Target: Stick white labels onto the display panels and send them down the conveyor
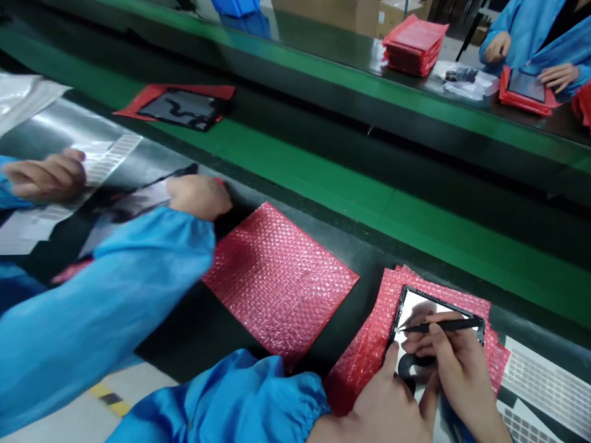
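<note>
The left hand (385,394) and right hand (457,360) hid part of the black-framed device (410,340), a gridded sheet (547,384) to their right was cut off, and a co-worker's hand (199,195) leftward was blurred.

The dark workbench (194,332) carries a flat red bubble-wrap pouch (286,283), a stack of such pouches (360,363) near it and, at right, white label sheets (549,384). On the green conveyor belt (300,172) lies a red sleeve (141,101).

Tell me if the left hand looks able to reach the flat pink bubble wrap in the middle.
Likely yes, once the left hand leaves the device: most of the pink bubble wrap lies uncovered, though a co-worker's sleeve overlaps its left corner in view.
</note>
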A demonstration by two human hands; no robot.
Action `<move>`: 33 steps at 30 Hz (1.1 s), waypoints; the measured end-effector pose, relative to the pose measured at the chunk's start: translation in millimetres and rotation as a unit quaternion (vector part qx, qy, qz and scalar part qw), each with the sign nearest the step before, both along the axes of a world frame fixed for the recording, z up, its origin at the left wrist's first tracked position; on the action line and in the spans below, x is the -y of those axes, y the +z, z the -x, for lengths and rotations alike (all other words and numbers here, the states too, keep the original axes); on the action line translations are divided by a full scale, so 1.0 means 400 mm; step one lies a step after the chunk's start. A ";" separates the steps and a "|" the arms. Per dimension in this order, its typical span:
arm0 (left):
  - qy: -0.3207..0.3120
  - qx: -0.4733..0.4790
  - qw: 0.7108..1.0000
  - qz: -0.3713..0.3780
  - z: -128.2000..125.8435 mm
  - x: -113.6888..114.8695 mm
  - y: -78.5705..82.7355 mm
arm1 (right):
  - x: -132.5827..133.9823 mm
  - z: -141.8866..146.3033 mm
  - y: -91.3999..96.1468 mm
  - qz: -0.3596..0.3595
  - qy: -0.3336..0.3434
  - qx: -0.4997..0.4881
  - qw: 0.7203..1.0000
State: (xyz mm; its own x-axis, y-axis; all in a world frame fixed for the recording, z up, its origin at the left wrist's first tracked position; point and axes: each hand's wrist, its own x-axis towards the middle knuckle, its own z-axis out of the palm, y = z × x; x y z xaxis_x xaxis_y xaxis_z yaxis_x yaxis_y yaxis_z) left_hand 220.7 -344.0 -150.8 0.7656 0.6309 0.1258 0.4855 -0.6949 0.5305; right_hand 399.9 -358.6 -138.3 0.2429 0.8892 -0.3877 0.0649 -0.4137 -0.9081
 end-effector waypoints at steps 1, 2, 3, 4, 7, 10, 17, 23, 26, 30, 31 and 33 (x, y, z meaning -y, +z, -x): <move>-0.018 -0.012 1.000 -0.010 -0.012 0.023 0.005 | 0.000 0.001 0.000 0.002 0.001 -0.001 1.000; -0.032 -0.023 0.999 -0.018 -0.023 0.044 0.008 | 0.000 0.002 0.001 0.002 0.002 -0.002 1.000; -0.040 -0.031 0.998 -0.022 -0.033 0.061 0.009 | 0.000 0.002 0.001 0.002 0.003 -0.002 1.000; -0.048 -0.038 0.998 -0.030 -0.041 0.074 0.007 | -0.001 0.003 0.002 0.001 0.003 -0.001 1.000; -0.067 -0.072 0.991 -0.088 -0.056 0.091 -0.004 | -0.003 0.004 0.003 -0.003 0.004 0.005 1.000; -0.074 -0.085 0.985 -0.128 -0.055 0.084 -0.009 | -0.005 0.005 0.005 -0.009 0.010 0.010 1.000; -0.100 -0.075 0.989 -0.085 -0.032 0.037 0.023 | -0.001 0.004 0.004 -0.003 0.027 0.017 0.999; -0.147 -0.129 0.980 -0.035 -0.028 0.003 0.065 | -0.006 0.010 0.001 -0.017 0.006 0.020 1.000; -0.172 -0.172 0.970 0.005 -0.026 -0.010 0.089 | -0.008 0.016 0.012 -0.032 -0.031 -0.001 0.999; -0.181 -0.179 0.967 0.012 -0.012 -0.027 0.111 | 0.002 -0.014 0.044 -0.087 -0.071 -0.025 0.993; -0.180 -0.176 0.968 0.004 -0.009 -0.031 0.115 | 0.009 -0.034 0.054 -0.107 -0.079 -0.022 0.991; -0.178 -0.173 0.969 -0.008 -0.006 -0.035 0.125 | 0.030 -0.092 0.071 -0.148 -0.097 -0.012 0.984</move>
